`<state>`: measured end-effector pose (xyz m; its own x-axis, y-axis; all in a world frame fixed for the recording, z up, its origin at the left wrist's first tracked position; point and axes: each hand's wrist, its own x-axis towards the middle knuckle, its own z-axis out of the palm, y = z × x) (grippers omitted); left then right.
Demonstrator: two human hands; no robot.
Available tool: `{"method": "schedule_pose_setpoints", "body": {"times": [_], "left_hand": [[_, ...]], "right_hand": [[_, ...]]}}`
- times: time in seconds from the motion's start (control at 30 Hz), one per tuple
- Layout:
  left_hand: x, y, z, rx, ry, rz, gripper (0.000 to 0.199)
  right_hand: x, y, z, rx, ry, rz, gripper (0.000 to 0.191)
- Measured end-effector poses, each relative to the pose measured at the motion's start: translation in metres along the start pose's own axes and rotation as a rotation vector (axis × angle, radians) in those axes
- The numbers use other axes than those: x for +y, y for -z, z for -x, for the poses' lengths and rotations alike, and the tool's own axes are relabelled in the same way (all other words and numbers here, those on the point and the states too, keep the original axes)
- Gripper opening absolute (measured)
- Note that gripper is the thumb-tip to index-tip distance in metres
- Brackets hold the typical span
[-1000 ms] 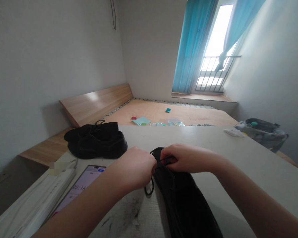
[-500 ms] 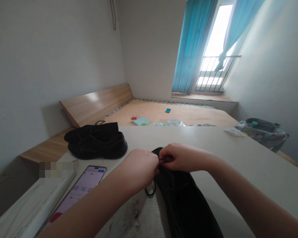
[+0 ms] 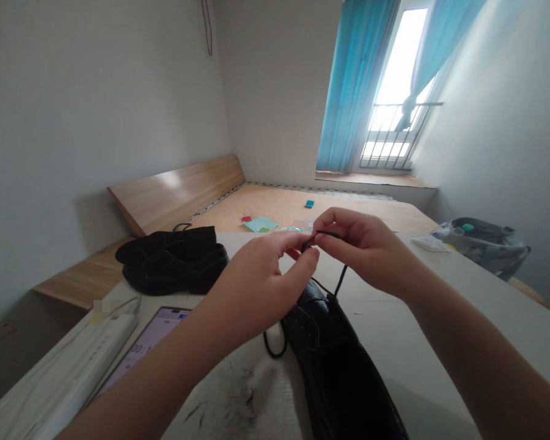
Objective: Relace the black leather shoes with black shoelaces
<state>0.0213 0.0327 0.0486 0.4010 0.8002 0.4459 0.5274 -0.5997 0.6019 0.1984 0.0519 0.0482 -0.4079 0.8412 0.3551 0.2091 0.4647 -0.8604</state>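
A black shoe (image 3: 343, 366) lies on the white table, its toe pointing away from me. Above the toe, my left hand (image 3: 268, 275) pinches a black shoelace (image 3: 342, 280) between thumb and fingers. My right hand (image 3: 364, 247) is closed on the same lace just to the right, its fingertips close to the left ones. The lace runs down from the hands to the front of the shoe. Another loop of lace hangs at the shoe's left side. Further left, two more black shoes (image 3: 174, 263) rest side by side.
A phone (image 3: 140, 345) showing a timer lies left of my left forearm, beside a white power strip (image 3: 68, 379). A small clear packet (image 3: 431, 244) is at the table's far right. Beyond the table is a wooden surface (image 3: 266, 198) with small packets; a bag (image 3: 486, 244) stands right.
Both hands have risen from the shoe and moved slightly away from me, drawing the lace upward. The front of the shoe is now uncovered.
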Motion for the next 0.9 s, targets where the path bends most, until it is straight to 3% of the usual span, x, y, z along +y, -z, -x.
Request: {"method": "schedule_pose_setpoints", "body": {"times": [0.17, 0.33, 0.5, 0.57, 0.67, 0.8, 0.9], "left_hand": [[-0.007, 0.006, 0.0, 0.018, -0.014, -0.066, 0.019], [-0.016, 0.007, -0.004, 0.12, 0.036, -0.013, 0.013], [-0.015, 0.004, -0.004, 0.146, 0.1, 0.136, 0.014], [-0.012, 0.005, -0.003, 0.156, 0.089, 0.127, 0.015], [-0.006, 0.007, 0.0, 0.22, 0.057, 0.023, 0.014], [-0.002, 0.01, 0.002, 0.356, 0.024, -0.015, 0.011], [0.0, 0.011, 0.002, 0.385, 0.003, 0.02, 0.009]], "right_hand": [[-0.005, -0.006, 0.005, 0.033, -0.089, 0.222, 0.013], [-0.002, -0.001, 0.005, -0.102, -0.188, 0.17, 0.028], [-0.001, 0.0, 0.003, -0.126, -0.305, -0.031, 0.019], [-0.002, -0.003, 0.003, -0.041, -0.26, -0.08, 0.021], [-0.009, -0.012, 0.004, 0.094, -0.134, 0.033, 0.027], [-0.019, -0.02, 0.007, 0.169, -0.016, 0.132, 0.021], [-0.021, -0.022, 0.008, 0.238, 0.007, 0.132, 0.02]]}}
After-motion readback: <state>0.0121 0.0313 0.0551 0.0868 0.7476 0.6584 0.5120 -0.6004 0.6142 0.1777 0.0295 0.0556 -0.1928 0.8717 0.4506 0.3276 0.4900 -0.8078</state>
